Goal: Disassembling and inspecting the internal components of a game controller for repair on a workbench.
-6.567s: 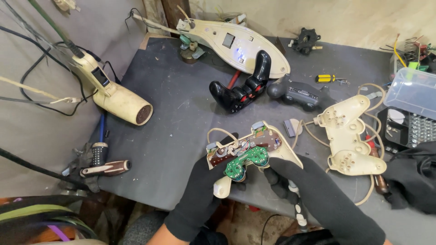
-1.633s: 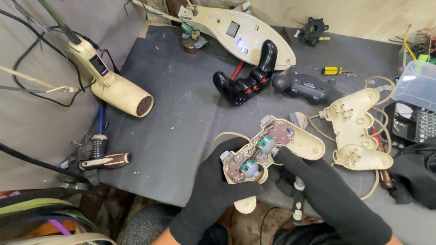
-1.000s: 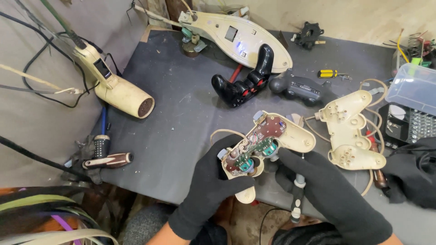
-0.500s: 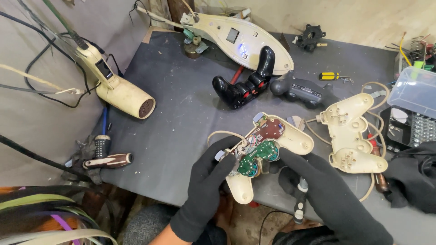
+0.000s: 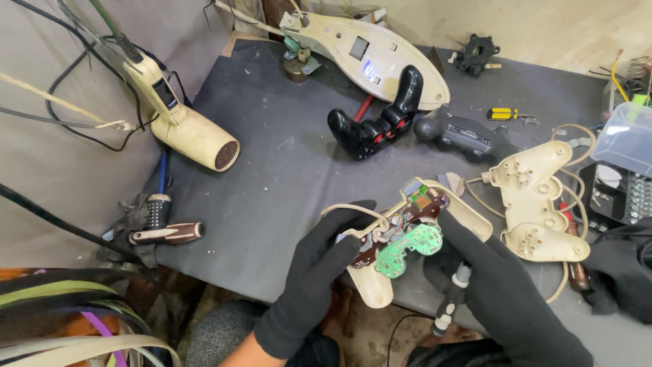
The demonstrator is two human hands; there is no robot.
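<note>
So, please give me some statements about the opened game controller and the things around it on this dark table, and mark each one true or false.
1. Both hands, left hand and right hand, wear black gloves. True.
2. The opened controller shows a green circuit board. True.
3. The black controller lies in the left hand. False: it lies on the table, apart from both hands.
4. The cream heat gun lies at the table's right edge. False: it lies at the left edge.
5. A yellow-and-black screwdriver lies far from the hands. True.
</note>
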